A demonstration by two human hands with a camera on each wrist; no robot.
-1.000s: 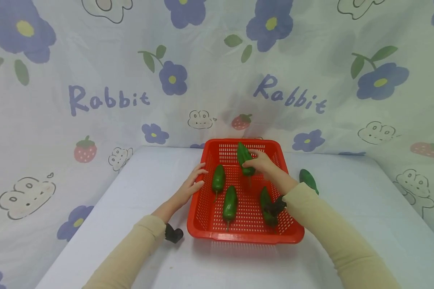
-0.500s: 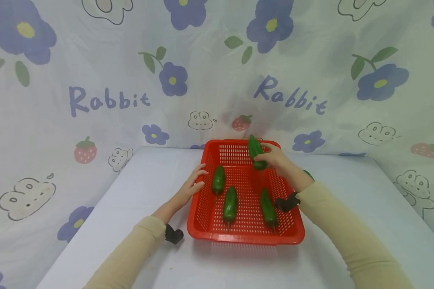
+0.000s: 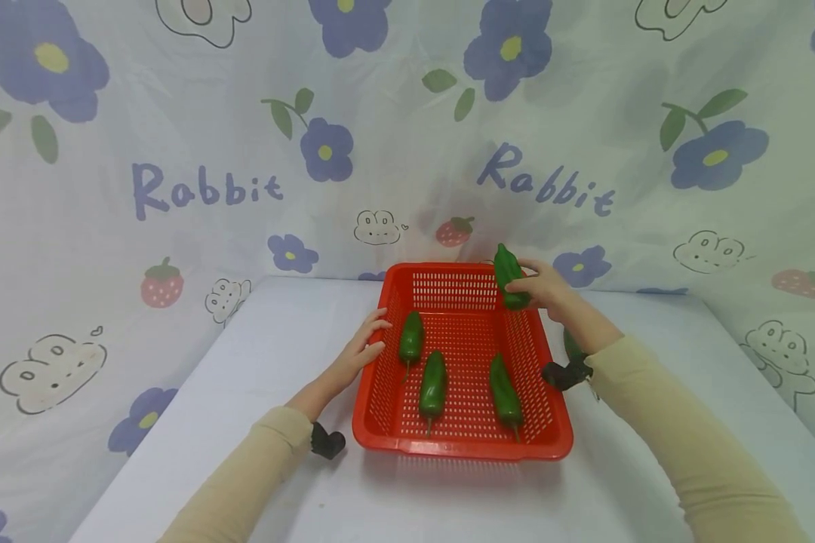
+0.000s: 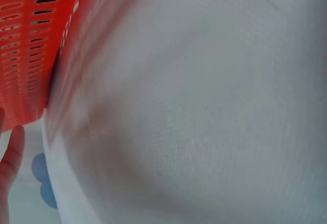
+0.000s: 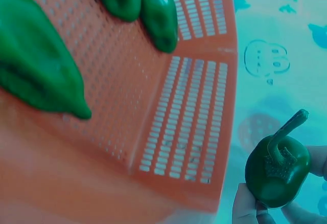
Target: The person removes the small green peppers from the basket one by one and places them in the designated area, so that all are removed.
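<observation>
My right hand [image 3: 546, 286] grips a green pepper [image 3: 509, 277] above the far right corner of a red plastic basket [image 3: 462, 446]. In the right wrist view that held pepper [image 5: 278, 175] points its stem at the camera, with fingers round it. The fingers of my left hand [image 3: 353, 354] rest on the basket's left rim, fairly straight. Inside the basket lie three more peppers: one at the left [image 3: 411, 337], a middle one [image 3: 433, 385] and one at the right [image 3: 505, 394].
Another green pepper [image 3: 572, 345] lies on the white table to the right of the basket, partly hidden behind the right forearm. A patterned cloth [image 3: 394, 151] hangs behind the table. Dark devices sit at both wrists, the left one [image 3: 327, 440] near the basket.
My right hand has lifted the pepper up and to the right, from inside the basket to over its far right corner. The left hand has stayed on the rim.
</observation>
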